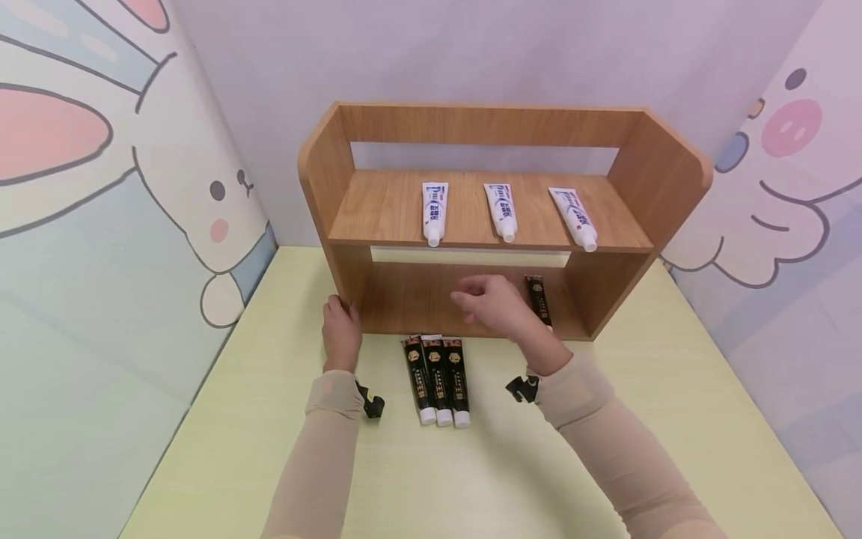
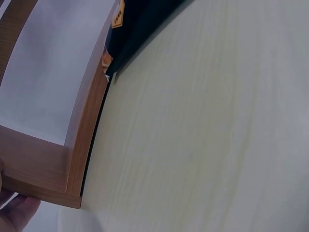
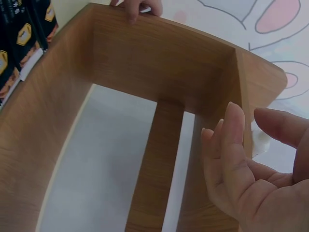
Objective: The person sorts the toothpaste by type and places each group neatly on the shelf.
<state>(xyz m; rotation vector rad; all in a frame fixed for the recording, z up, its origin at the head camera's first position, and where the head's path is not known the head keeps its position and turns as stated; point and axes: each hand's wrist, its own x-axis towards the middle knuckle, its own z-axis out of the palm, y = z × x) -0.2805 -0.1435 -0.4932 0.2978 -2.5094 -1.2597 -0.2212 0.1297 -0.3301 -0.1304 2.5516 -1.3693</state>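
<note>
A two-tier wooden shelf (image 1: 491,123) stands against the wall. My left hand (image 1: 341,333) grips the front edge of its left side panel, low down; the right wrist view shows those fingers (image 3: 133,10) bent over the panel. With nothing between its loosely bent fingers, my right hand (image 1: 494,303) hovers at the opening of the lower compartment. A black toothpaste tube (image 1: 537,299) lies in that compartment on the right, its cap end partly covered by my right forearm. Three more black toothpaste tubes (image 1: 438,378) lie side by side before the shelf, white caps toward me.
On the upper tier, three white toothpaste tubes (image 1: 435,213) lie spaced apart, caps at the front edge. The pale table (image 1: 222,449) carries the shelf. Walls with cartoon animals (image 1: 188,172) rise on both sides. Each wrist wears a black mount (image 1: 524,388).
</note>
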